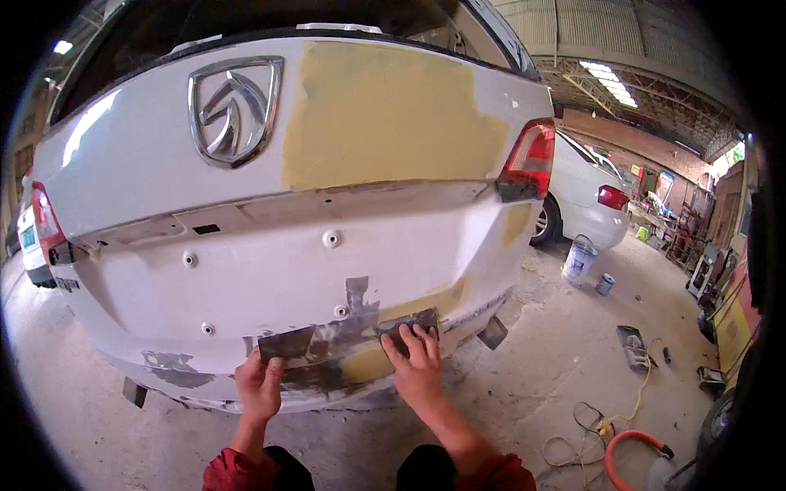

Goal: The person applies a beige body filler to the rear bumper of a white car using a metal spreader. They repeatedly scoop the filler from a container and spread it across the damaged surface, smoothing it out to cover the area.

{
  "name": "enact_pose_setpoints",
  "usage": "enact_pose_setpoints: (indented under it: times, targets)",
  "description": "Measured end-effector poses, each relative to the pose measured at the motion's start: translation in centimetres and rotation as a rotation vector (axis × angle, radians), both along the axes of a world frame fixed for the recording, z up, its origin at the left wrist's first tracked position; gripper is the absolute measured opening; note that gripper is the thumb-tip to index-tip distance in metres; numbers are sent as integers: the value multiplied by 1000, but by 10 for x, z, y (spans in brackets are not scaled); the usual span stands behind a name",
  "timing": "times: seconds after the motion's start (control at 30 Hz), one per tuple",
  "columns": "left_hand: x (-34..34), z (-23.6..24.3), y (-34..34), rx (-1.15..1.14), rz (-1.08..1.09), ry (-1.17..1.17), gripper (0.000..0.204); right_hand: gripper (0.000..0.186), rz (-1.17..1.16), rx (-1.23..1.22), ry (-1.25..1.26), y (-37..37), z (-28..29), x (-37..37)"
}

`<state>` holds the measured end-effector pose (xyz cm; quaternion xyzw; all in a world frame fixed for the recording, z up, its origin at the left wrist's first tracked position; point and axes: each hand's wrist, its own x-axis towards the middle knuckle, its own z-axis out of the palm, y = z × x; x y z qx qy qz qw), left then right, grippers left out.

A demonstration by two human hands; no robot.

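Observation:
My left hand (260, 385) pinches the near edge of a dark, stiff-looking rectangular sheet (288, 341), perhaps sandpaper, against the lower tailgate of a white car (270, 245). To its right, my right hand (417, 364) holds a second dark sheet (426, 317) against the same panel, its fingers bent over it. Between and below the hands, the paint shows grey-black worn patches and a yellow filler patch (368, 365). A larger yellow filler area (393, 114) covers the upper right of the tailgate, beside a chrome shield-shaped emblem (234, 110).
At the right stand another white car (583, 188), a white bucket (579, 263) and a small blue can (605, 284). On the concrete floor lie a dark flat tool-like object (635, 348), a yellowish cord (643, 393) and an orange hose (616, 450). Clutter lines the right wall.

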<state>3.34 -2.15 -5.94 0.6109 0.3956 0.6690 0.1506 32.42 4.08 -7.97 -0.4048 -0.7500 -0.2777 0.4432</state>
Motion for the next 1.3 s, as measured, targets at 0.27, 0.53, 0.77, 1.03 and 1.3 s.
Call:
enact_pose_setpoints:
  times: [0.27, 0.53, 0.77, 1.03, 1.3]
  targets:
    - [1, -1, 0, -11, -22, -20, 21, 54, 37, -149, 60, -32, -6, 2]
    - [0, -1, 1, -16, -54, -38, 22, 53, 25, 33, 164, -27, 32, 29]
    - [1, 2, 0, 18, -34, -21, 21, 49, 35, 61, 124, 8, 19, 18]
    - [2, 6, -5, -55, 43, 19, 21, 57, 124, -46, 123, -15, -10, 23]
    - [4, 7, -3, -16, -15, -45, 20, 52, -15, 34, 425, -13, 58, 36]
